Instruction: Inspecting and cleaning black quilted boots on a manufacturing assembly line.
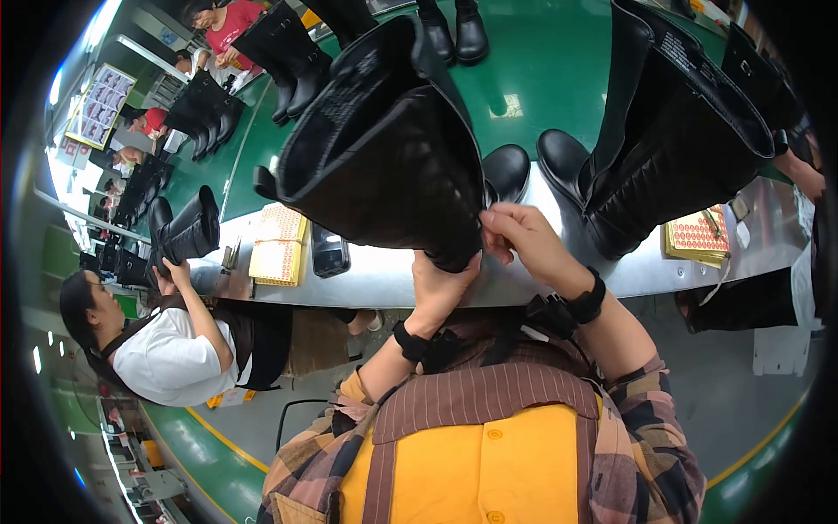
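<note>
A tall black boot (393, 166) stands in front of me, its wide shaft opening tipped up toward me and its toe pointing away. My left hand (443, 284) is wrapped round the low back of this boot, near the heel. At the boot's right side, by the ankle, my right hand (524, 237) is closed with thumb and forefinger pinched together. What sits between those fingertips is too small to make out. To the right stands a second tall black boot (672, 148), upright and apart from both hands.
A metal worktop edge (375, 284) runs before me, with a green surface (524, 96) beyond it. Card stacks with red dots (279, 244) lie left and right (698, 236), and a dark handheld device (330, 253) beside the left one. A co-worker (175, 349) at left holds a boot (185, 229).
</note>
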`<act>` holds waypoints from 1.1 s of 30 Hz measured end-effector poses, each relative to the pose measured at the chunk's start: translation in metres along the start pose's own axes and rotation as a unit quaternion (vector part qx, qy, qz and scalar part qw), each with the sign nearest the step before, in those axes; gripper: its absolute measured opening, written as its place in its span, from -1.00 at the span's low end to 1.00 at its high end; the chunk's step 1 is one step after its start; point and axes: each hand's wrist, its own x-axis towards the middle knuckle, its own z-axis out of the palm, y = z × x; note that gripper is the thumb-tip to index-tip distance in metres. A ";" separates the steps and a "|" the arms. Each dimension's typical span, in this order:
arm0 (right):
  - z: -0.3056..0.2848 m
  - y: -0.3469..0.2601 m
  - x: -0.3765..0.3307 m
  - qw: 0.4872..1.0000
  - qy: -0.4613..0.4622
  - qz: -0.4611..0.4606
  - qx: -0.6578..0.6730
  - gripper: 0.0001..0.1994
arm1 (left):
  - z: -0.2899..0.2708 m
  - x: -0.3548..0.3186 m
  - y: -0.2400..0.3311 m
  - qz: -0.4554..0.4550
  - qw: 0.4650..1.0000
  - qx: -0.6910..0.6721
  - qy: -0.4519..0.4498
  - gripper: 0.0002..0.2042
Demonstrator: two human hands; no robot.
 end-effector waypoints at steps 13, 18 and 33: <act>0.056 -0.122 0.002 0.991 -0.012 -0.130 -0.041 -0.66 | 0.002 -0.004 0.006 0.000 1.000 -0.018 0.023 -0.35; 0.056 -0.127 0.014 0.990 -0.015 -0.129 -0.047 -0.67 | -0.008 0.003 0.025 -0.022 0.999 -0.023 -0.018 -0.28; 0.047 -0.111 0.016 0.966 -0.016 -0.187 -0.178 -0.67 | -0.073 0.078 0.231 0.394 0.819 0.403 0.110 -0.69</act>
